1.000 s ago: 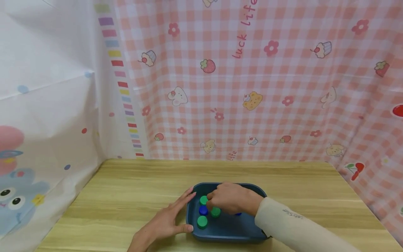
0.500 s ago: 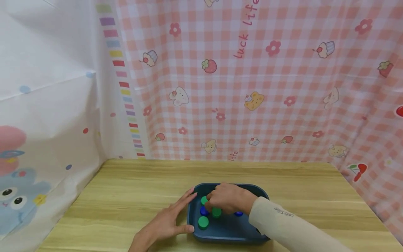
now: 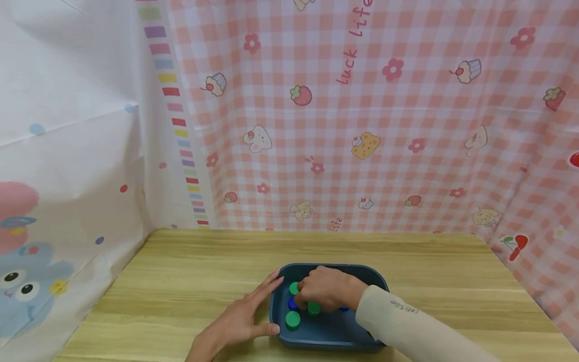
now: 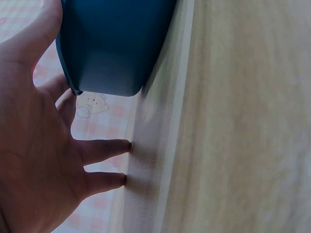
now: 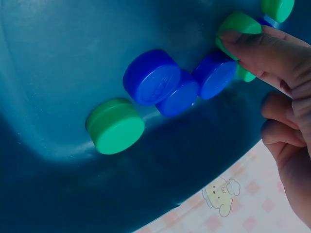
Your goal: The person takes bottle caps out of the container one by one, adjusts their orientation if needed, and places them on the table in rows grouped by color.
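My left hand (image 3: 242, 319) rests with spread, straight fingers at the left end of a dark blue tray (image 3: 334, 344), thumb and fingertips touching its rim. In the left wrist view two of its fingertips reach down to the tabletop. Inside the tray, my right hand (image 3: 332, 289) pinches a green bottle cap (image 5: 243, 22) between thumb and finger. A blue cap (image 3: 292, 303) and another green cap (image 3: 294, 288) lie just left of that hand, with a green cap (image 3: 292, 320) nearer the front. The right hand hides part of the tray floor.
Elsewhere in the tray, the right wrist view has three blue caps (image 5: 153, 77) lying close together beside a green cap (image 5: 114, 126). The tray stands on a wood-grain table (image 3: 190, 281). Behind the table hangs a pink checked cloth (image 3: 334, 166).
My right hand shifts very slightly within the tray, and the green cap near its fingers shows a little farther right. My left hand stays at the tray's left end.
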The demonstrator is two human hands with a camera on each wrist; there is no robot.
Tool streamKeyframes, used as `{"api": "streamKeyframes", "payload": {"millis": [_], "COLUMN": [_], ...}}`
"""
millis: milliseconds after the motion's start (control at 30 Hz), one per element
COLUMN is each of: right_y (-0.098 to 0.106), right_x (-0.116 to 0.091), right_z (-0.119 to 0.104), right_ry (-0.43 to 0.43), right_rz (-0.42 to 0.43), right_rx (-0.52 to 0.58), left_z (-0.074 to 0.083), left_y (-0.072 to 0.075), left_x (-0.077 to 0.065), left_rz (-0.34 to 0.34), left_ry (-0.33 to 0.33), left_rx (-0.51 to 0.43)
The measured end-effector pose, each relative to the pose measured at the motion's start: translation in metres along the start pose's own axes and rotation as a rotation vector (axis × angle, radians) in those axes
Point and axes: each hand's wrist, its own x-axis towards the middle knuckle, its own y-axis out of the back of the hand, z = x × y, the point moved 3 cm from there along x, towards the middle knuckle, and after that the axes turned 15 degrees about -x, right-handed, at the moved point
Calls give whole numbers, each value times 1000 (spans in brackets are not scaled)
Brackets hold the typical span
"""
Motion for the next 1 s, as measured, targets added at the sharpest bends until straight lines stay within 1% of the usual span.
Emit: {"api": "streamKeyframes", "payload": {"millis": [133, 400, 533, 700, 900, 1000], "right_y": [0, -1, 2, 12, 30, 40], "right_x": [1, 1, -2, -6, -13, -20], "right_z": [-1, -1, -2, 0, 0, -2], "right_ry": [4, 4, -2, -15, -29, -29], "right_rz": [5, -16, -19, -18, -15, 4], "right_rx": [1, 1, -1, -10, -21, -27], "left_z": [0, -1, 0, 0, 0, 0], "left_y": [0, 0, -1, 0, 0, 0], "left_x": [0, 0, 0, 0, -1, -1], "left_rz": [2, 6, 9, 11, 6, 7], "left_ry": [-3, 9, 2, -15, -25, -25], "left_rx": [0, 6, 15, 15, 11, 9]}}
